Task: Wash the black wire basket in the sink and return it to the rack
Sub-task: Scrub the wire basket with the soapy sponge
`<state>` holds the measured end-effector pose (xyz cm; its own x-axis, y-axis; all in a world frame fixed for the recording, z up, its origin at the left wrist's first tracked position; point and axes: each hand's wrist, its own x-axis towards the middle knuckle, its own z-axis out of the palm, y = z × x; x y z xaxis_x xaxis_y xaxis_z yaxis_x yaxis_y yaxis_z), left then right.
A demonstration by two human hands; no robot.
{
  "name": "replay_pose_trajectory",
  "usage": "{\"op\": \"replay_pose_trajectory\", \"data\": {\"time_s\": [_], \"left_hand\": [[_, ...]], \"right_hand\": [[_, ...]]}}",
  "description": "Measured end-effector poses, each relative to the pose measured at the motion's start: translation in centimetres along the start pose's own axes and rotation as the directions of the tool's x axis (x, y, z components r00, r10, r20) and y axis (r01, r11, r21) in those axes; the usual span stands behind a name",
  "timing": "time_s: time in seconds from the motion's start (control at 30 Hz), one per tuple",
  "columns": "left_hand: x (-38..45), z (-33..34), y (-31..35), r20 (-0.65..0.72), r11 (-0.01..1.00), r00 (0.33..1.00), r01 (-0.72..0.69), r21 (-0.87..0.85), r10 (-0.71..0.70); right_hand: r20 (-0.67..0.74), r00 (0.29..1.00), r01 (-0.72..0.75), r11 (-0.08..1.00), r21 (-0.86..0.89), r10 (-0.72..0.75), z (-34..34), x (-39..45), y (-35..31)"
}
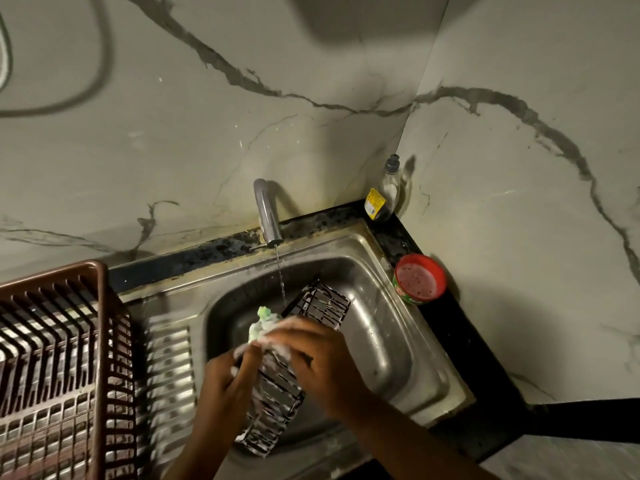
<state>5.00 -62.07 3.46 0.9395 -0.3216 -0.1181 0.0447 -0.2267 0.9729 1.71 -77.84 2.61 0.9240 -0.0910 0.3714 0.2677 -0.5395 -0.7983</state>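
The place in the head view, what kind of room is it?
Most likely a home kitchen corner: a steel sink with a running tap, a brown dish rack, and a dish soap bottle.

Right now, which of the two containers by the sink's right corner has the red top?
The short round tub on the black counter edge, nearer the person, has the red top. The tall clear bottle standing in the back corner has a grey cap and a yellow label.
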Motion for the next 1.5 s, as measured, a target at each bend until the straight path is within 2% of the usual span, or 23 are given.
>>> {"op": "replay_pose_trajectory", "data": {"time_s": [0.1, 0.2, 0.27, 0.33, 0.4, 0.47, 0.53, 0.6, 0.73, 0.8, 0.9, 0.97, 1.07, 1.17, 1.23, 1.33, 1.43, 1.5], "left_hand": [[-0.2, -0.4, 0.1, -0.004, 1.0, 1.0, -0.016, 0.019, 0.016], [-0.3, -0.4, 0.2, 0.026, 1.0, 1.0, 0.014, 0.015, -0.014], [-0.3, -0.3, 0.4, 0.025, 1.0, 0.999, 0.021, 0.021, -0.022], [-0.2, -0.4, 0.4, 0.01, 1.0, 1.0, 0.03, 0.005, -0.03], [-0.1, -0.6, 0.4, 0.003, 0.998, 0.999, 0.046, -0.036, -0.046], [-0.2, -0.6, 0.5, 0.01, 0.995, 0.997, 0.071, -0.068, -0.07], [-0.3, -0.3, 0.8, 0.01, 0.991, 0.996, 0.089, -0.104, -0.089], [-0.3, 0.0, 1.0, -0.011, 0.984, 0.994, 0.104, -0.144, -0.107], [0.2, 0.5, 1.5, -0.035, 0.979, 0.992, 0.118, -0.168, -0.125], [0.2, 0.5, 1.6, -0.047, 0.983, 0.991, 0.12, -0.138, -0.128], [0.3, 0.6, 1.6, -0.032, 0.98, 0.992, 0.118, -0.16, -0.124], [0.5, 0.5, 1.5, -0.035, 0.979, 0.991, 0.124, -0.163, -0.132], [0.5, 0.7, 1.5, -0.029, 0.976, 0.99, 0.133, -0.172, -0.14], [0.7, 0.9, 1.5, -0.031, 0.964, 0.985, 0.162, -0.211, -0.173], [1.3, 0.7, 0.8, -0.059, 0.954, 0.978, 0.183, -0.236, -0.202], [1.8, 0.0, -0.2, -0.09, 0.955, 0.974, 0.184, -0.231, -0.21], [2.1, -0.7, -0.7, -0.123, 0.962, 0.968, 0.192, -0.194, -0.218], [2.3, -1.0, -0.5, -0.123, 0.957, 0.965, 0.203, -0.207, -0.231]], "right_hand": [[0.07, 0.997, 0.026, 0.999, 0.028, -0.028, -0.1, -0.5, 0.1], [0.25, 0.968, 0.037, 0.999, -0.011, -0.033, -0.9, 0.4, 1.3], [0.308, 0.951, -0.004, 1.0, 0.005, 0.002, -1.6, 1.5, 1.9], [0.283, 0.954, -0.089, 0.995, -0.04, 0.096, -2.5, 2.5, 3.7], [0.194, 0.949, -0.226, 0.964, -0.14, 0.25, -3.5, 3.4, 6.6], [0.114, 0.912, -0.366, 0.908, -0.202, 0.393, -4.2, 4.3, 9.4], [0.113, 0.877, -0.446, 0.88, -0.166, 0.466, -4.0, 5.3, 10.0], [0.173, 0.875, -0.44, 0.891, -0.109, 0.453, -3.3, 5.7, 8.0], [0.338, 0.902, -0.273, 0.961, -0.04, 0.27, -1.1, 2.9, 1.3], [0.327, 0.929, -0.184, 0.983, 0.002, 0.173, -0.6, 1.8, -0.9], [0.336, 0.938, -0.085, 0.996, -0.032, 0.091, -1.8, 2.4, 1.1], [0.287, 0.94, -0.16, 0.98, -0.116, 0.187, -3.1, 3.8, 4.9], [0.218, 0.873, -0.405, 0.897, -0.178, 0.437, -5.0, 5.5, 9.9], [0.226, 0.83, -0.488, 0.861, -0.148, 0.509, -4.1, 5.8, 10.2], [0.277, 0.849, -0.439, 0.892, -0.106, 0.451, -2.9, 4.6, 7.0], [0.327, 0.914, -0.237, 0.97, -0.046, 0.239, -1.8, 1.1, 1.8], [0.26, 0.958, -0.121, 0.993, -0.015, 0.121, -2.4, -1.9, 0.2], [0.231, 0.971, -0.047, 0.997, -0.061, 0.06, -3.0, -1.9, 1.3]]}}
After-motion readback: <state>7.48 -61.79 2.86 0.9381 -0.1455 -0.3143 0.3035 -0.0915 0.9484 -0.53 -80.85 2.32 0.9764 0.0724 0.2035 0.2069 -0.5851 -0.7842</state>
